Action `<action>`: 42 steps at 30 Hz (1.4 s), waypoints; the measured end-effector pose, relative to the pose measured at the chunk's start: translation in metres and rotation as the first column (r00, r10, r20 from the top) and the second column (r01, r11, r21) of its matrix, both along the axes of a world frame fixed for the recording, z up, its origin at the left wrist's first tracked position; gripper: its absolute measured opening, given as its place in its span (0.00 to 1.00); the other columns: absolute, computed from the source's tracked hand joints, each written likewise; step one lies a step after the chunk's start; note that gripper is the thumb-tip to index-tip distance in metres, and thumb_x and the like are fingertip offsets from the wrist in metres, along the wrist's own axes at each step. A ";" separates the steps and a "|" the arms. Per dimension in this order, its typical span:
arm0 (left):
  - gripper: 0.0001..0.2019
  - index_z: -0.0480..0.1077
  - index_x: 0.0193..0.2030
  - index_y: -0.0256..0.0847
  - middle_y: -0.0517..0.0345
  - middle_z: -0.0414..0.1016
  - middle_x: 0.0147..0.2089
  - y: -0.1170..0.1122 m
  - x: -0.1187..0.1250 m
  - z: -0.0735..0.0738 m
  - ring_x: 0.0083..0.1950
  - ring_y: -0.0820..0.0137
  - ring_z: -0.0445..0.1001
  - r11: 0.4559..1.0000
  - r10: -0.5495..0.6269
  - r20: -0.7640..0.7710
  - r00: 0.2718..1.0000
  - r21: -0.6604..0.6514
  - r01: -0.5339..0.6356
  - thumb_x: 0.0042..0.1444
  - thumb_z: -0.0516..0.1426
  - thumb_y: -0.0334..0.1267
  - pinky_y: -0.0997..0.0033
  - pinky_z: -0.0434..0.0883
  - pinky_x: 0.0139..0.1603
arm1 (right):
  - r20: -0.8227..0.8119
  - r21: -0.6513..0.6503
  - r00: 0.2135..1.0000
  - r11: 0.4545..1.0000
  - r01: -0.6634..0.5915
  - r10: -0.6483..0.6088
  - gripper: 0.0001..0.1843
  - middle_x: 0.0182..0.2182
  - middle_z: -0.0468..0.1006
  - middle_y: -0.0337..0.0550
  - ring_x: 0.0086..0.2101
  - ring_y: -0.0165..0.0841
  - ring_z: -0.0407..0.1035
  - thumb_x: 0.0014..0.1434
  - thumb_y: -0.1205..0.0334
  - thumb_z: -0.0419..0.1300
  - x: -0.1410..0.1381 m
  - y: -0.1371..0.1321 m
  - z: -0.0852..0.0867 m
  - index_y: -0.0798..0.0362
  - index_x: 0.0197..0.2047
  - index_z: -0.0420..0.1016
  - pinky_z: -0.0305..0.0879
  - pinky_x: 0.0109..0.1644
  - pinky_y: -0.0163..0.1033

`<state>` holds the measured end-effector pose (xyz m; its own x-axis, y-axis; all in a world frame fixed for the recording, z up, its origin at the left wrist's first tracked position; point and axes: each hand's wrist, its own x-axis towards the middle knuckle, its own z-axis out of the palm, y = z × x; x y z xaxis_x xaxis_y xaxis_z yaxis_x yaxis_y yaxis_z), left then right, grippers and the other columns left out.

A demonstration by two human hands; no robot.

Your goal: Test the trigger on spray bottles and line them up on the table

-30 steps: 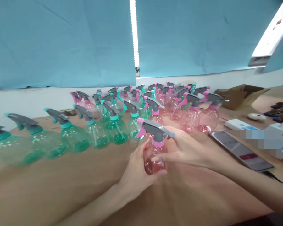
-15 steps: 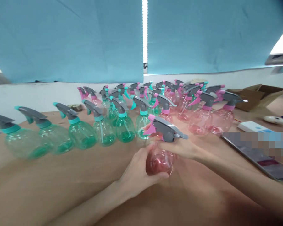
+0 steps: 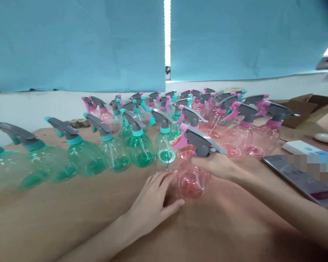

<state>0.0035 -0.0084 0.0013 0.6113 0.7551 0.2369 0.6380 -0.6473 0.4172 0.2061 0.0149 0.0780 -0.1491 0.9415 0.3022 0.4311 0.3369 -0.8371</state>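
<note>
1. The fingers (image 3: 198,162) of the right hand (image 3: 217,165) are closed around the upper part of a pink spray bottle (image 3: 191,185), just below its grey spray head (image 3: 202,140). One finger reaches near the pink trigger (image 3: 180,141).
2. The left hand (image 3: 149,198) is at the left side of this same bottle. Its thumb and fingers are spread wide apart and hold nothing; whether the fingertips touch the bottle, I cannot tell.
3. The held bottle is in front of the other bottles, roughly upright, with the nozzle to the left. If its bottom rests on the worktop (image 3: 84,222), it is not clear to me.
4. Just behind the bottle and to the left, a row of green spray bottles (image 3: 142,151) stands on the worktop, each with a turquoise collar.
5. To the right and behind, pink spray bottles (image 3: 233,140) stand close together. Farther back, green and pink ones are mixed.
6. On the right side lies a phone (image 3: 295,180), near a white block (image 3: 303,147). An open cardboard box (image 3: 297,111) is behind them.
7. At the back, a blue curtain (image 3: 79,43) hangs above a white wall (image 3: 43,107).
</note>
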 end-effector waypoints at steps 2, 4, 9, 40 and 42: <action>0.28 0.55 0.65 0.45 0.49 0.63 0.63 -0.001 0.000 -0.002 0.63 0.54 0.62 1.000 -0.013 -0.021 1.000 0.017 0.013 0.60 0.58 0.44 0.49 0.61 0.62 | -0.022 0.003 1.000 1.000 -0.007 0.007 0.20 0.23 0.69 0.34 0.22 0.31 0.65 0.40 0.70 0.52 0.000 0.000 0.000 0.44 0.37 0.71 0.63 0.22 0.34; 0.29 0.53 0.66 0.45 0.49 0.63 0.64 -0.001 0.000 -0.003 0.63 0.54 0.61 0.999 -0.018 -0.037 0.999 0.030 0.019 0.60 0.58 0.44 0.50 0.61 0.62 | -0.034 0.014 0.999 1.000 -0.003 0.003 0.14 0.20 0.65 0.33 0.21 0.29 0.62 0.40 0.70 0.52 0.000 0.001 -0.001 0.45 0.31 0.69 0.61 0.22 0.33; 0.29 0.53 0.66 0.44 0.49 0.63 0.63 -0.001 -0.001 -0.005 0.63 0.54 0.62 0.998 -0.020 -0.056 0.998 0.066 0.024 0.61 0.57 0.44 0.50 0.62 0.61 | 0.007 -0.032 0.999 0.999 0.041 -0.041 0.11 0.15 0.51 0.30 0.19 0.27 0.54 0.41 0.68 0.54 0.003 0.001 -0.005 0.48 0.19 0.53 0.56 0.20 0.32; 0.20 0.65 0.60 0.36 0.42 0.66 0.62 0.000 -0.002 -0.010 0.63 0.53 0.63 0.973 0.010 -0.198 0.980 0.227 0.036 0.64 0.53 0.42 0.48 0.64 0.60 | -0.058 0.058 0.998 0.998 0.018 -0.015 0.04 0.26 0.70 0.36 0.25 0.31 0.64 0.43 0.62 0.55 0.008 0.003 -0.019 0.48 0.27 0.65 0.65 0.29 0.38; 0.20 0.65 0.60 0.36 0.42 0.66 0.62 0.000 -0.002 -0.010 0.63 0.53 0.63 0.974 0.009 -0.204 0.979 0.224 0.038 0.64 0.53 0.41 0.48 0.64 0.59 | -0.075 0.051 0.997 0.999 0.005 -0.001 0.05 0.28 0.71 0.37 0.26 0.31 0.65 0.43 0.62 0.56 0.009 0.003 -0.020 0.48 0.28 0.66 0.66 0.30 0.38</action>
